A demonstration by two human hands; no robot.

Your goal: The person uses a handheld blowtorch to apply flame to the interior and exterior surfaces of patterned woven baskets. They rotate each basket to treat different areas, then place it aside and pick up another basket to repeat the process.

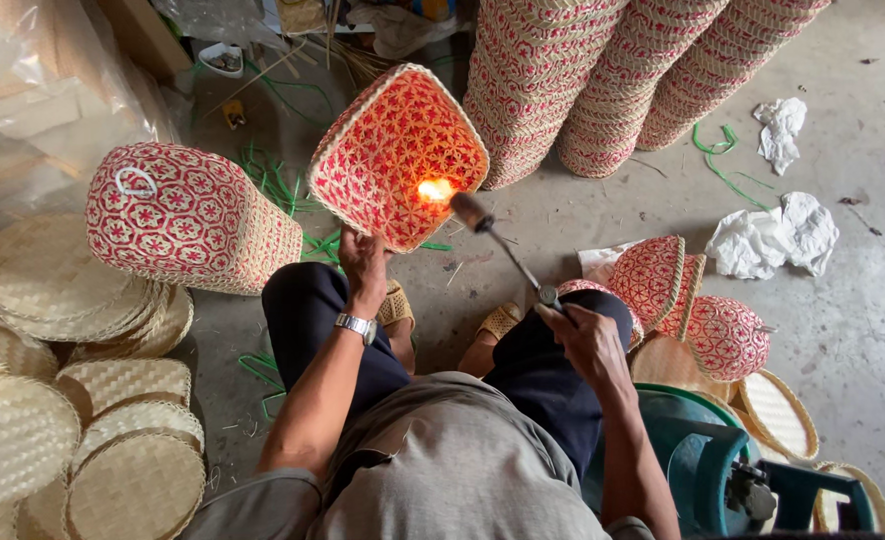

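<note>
Far left: stacks of round, flat, natural-straw woven lids (33, 290) lie on the grey concrete floor (863, 320). On them rests a red-and-cream woven basket with a white loop handle (188, 215), lying on its side.

Left of centre: the left hand (363, 262), a silver wristwatch (357, 325) on its wrist, has its grip closed on the near edge of a square red-and-cream woven basket (399, 155). The basket is held up off the floor, tilted, its patterned base turned toward the person.

Centre: an orange flame (436, 189) plays on the basket's base, near its lower right part.

Right of centre: the right hand (585, 340) is closed around the rear end of a thin metal gas torch (508, 250). The torch nozzle points up and left and sits just beside the weave.

Judgement: singeing loose fibres looks to be in hand. It would go best with the flame moving, only grazing the surface, and the holding fingers kept well apart from the heat. Lingering in one spot could scorch the straw.

Right: small red woven pieces (728, 338) lie near the knee, with crumpled white paper (773, 235) beyond them. A teal gas cylinder (703, 460) stands near right. Tall stacks of patterned baskets (603, 80) stand far, centre to right.
</note>
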